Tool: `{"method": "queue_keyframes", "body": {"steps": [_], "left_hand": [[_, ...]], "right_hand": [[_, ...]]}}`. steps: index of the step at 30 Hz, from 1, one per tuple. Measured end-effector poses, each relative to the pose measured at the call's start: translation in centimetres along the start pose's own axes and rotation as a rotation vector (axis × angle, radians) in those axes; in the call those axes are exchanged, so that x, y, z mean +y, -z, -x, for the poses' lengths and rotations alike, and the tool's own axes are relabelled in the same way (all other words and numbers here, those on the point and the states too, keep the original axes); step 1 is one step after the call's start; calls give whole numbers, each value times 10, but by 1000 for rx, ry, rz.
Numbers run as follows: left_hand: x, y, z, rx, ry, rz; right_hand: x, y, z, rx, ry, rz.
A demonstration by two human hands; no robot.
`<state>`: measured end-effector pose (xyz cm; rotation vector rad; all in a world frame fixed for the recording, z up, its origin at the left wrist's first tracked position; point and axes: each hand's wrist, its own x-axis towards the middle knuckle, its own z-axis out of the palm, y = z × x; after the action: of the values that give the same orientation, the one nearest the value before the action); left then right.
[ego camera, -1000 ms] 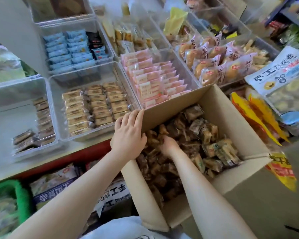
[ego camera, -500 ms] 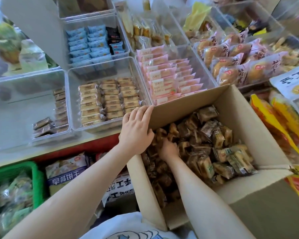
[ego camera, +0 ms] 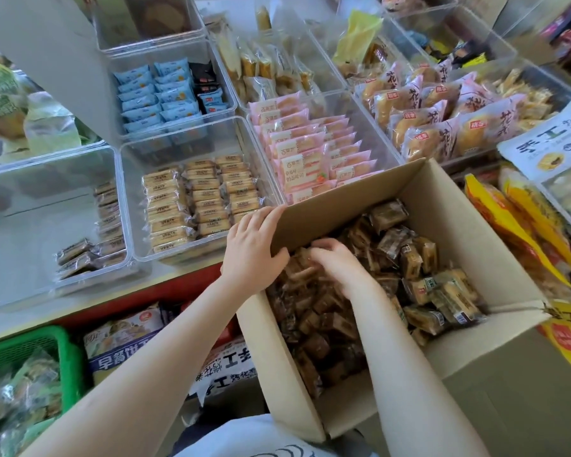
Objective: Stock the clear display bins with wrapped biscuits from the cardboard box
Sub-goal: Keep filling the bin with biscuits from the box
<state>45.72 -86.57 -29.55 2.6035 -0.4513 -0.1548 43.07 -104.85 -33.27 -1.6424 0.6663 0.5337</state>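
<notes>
Picking step: the left hand (ego camera: 254, 249) grips the box (ego camera: 340, 206) rim, steadying it; the right hand (ego camera: 340, 265) curls round biscuits (ego camera: 409, 258) inside. Next, lift the handful clear and carry it left to the sparse bin (ego camera: 47, 225).

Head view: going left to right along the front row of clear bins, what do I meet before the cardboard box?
Nearly empty clear bin holding a few dark brown wrapped biscuits → clear bin of tan wrapped biscuits → clear bin of pink-wrapped cakes → open cardboard box.
</notes>
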Motion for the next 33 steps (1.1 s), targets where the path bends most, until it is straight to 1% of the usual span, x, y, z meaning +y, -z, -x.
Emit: {"method": "queue_keyframes", "body": {"steps": [1,2,3,4,6,9,12,13,15,18,23,27,29,31,33], "left_hand": [[0,6,-1,-43,68,138],[2,16,-3,-79,162,336],[4,24,-4,-96,250,552],[6,33,-4,-83,302,717],[5,50,-1,-19,308,829],[2,70,4,-15,333,899],[-17,96,11,-119,464,1030],[-28,103,14,-123,515,1091],[-56,117,23,-77,573,1188],[-107,132,39,-39,610,1127],[-191,147,68,36,742,1200],[-256,164,89,39,748,1235],[-285,173,95,82,740,1271],[-312,181,98,154,730,1282],[-339,185,96,222,747,1231]], "right_hand": [[-11,7,12,-52,6,-123],[-23,13,23,-101,35,-234],[-33,15,33,-133,73,-318],[-42,16,41,-145,107,-370],[-59,6,55,-162,175,-440],[-78,-16,67,-195,291,-489],[-93,-52,74,-166,396,-391],[-98,-65,74,-167,426,-342],[-104,-92,72,-170,476,-235],[-112,-140,65,-181,536,-91],[-124,-230,56,-246,592,79],[-131,-297,38,-319,578,156],[-132,-327,23,-329,585,228],[-131,-352,6,-275,598,378],[-126,-371,-14,-123,631,624]]}}
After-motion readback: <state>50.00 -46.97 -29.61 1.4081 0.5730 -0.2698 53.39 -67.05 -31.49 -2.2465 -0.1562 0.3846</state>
